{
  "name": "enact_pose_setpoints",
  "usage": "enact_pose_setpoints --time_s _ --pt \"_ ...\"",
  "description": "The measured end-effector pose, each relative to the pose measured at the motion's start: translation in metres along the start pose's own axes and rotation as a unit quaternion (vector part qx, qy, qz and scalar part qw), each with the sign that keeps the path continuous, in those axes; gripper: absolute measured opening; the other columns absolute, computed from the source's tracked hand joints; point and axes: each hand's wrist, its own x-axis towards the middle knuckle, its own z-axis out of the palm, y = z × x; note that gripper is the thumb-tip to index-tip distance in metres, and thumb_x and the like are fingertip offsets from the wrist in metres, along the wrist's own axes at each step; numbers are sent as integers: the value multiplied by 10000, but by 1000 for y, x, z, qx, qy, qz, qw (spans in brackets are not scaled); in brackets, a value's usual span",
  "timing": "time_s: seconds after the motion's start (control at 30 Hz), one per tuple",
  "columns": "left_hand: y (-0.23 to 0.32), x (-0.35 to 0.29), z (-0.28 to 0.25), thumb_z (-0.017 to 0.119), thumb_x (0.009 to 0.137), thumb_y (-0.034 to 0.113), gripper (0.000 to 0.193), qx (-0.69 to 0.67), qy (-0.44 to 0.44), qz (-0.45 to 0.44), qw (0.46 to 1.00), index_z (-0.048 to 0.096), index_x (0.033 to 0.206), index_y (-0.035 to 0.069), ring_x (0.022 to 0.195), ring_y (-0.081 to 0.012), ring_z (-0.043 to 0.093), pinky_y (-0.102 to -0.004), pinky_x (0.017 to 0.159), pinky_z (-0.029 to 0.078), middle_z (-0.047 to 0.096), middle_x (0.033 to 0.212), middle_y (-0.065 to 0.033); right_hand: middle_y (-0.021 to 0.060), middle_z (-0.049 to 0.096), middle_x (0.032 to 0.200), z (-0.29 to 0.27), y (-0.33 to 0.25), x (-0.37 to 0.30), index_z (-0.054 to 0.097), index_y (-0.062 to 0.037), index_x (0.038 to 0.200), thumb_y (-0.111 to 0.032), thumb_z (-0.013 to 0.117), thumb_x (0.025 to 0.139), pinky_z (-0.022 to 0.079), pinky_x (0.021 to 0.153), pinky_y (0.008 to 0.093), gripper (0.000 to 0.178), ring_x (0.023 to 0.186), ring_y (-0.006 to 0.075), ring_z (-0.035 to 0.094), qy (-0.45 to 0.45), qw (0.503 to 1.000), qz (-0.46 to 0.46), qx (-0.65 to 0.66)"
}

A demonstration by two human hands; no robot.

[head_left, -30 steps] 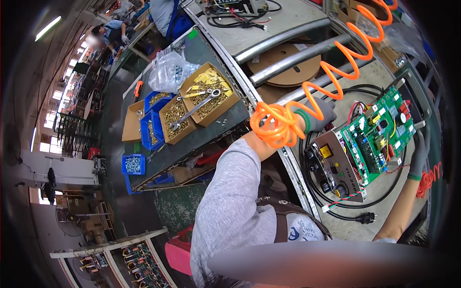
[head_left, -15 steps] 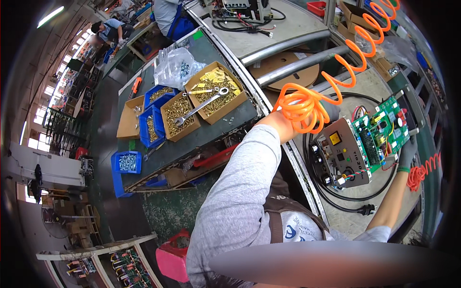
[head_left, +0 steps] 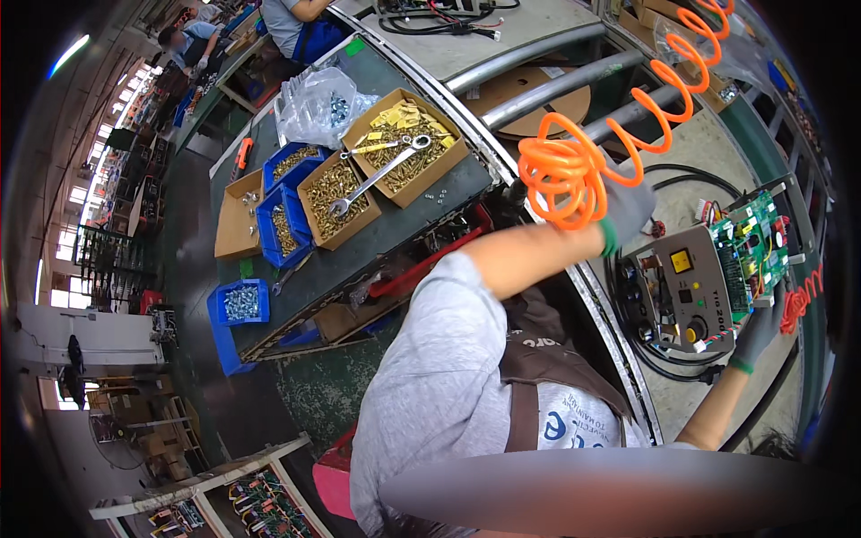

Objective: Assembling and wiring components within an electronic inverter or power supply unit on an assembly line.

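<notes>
An uncased welding machine [head_left: 695, 291] stands on the workbench at the right. Its grey front panel has a yellow switch and a knob, and green circuit boards [head_left: 758, 238] show behind. My right hand [head_left: 760, 336], in a grey glove, grips the machine's near right side, with its fingertips partly hidden. My left hand [head_left: 630, 208], also gloved, is raised at the machine's left, apart from the panel. Motion blur and a coiled orange air hose [head_left: 565, 179] in front hide its fingers. Coloured wires [head_left: 717, 341] stick out at the panel's lower edge.
Black cable [head_left: 668, 368] loops around the machine. A red coiled hose [head_left: 800, 300] hangs by my right hand. On the left table [head_left: 404, 229] are cardboard boxes of brass screws [head_left: 336, 197], blue bins [head_left: 282, 229] and a wrench [head_left: 381, 177]. Metal rollers [head_left: 560, 94] lie beyond; co-workers sit farther off.
My left hand and forearm have come farther out from behind the orange hose. The view has shifted, so the machine appears farther right. My right hand stays on it.
</notes>
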Motion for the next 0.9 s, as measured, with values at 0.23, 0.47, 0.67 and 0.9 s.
enact_pose_setpoints --time_s 0.23,0.47,0.67,0.9 --pt "-72 -160 -97 564 847 156 149 -277 -172 -139 935 620 979 116 683 -284 658 -407 564 526 610 890 -105 73 604 1072 -13 -63 -156 556 28 1235 -158 498 928 459 729 250 363 859 123 566 69 980 183 42" --pt "-197 -222 -120 534 874 143 218 -153 72 -384 908 670 1042 171 873 -303 646 -397 761 523 667 972 -102 66 586 990 9 -98 -191 622 3 1055 -123 543 923 455 751 280 199 830 159 560 -30 983 167 65" --pt "-309 -216 -44 544 886 251 243 -51 -137 -507 849 673 1081 183 971 -326 631 -428 838 495 657 1076 -132 108 597 1047 5 -93 -183 616 7 1034 -103 583 919 471 765 291 162 860 172 576 -47 989 120 71" --pt "-254 -191 -52 553 914 281 318 -306 146 -423 840 660 980 -11 804 -210 616 -330 735 473 661 879 -110 47 656 790 28 -82 -189 662 37 935 -79 603 888 484 610 267 139 658 133 582 -78 991 102 30"
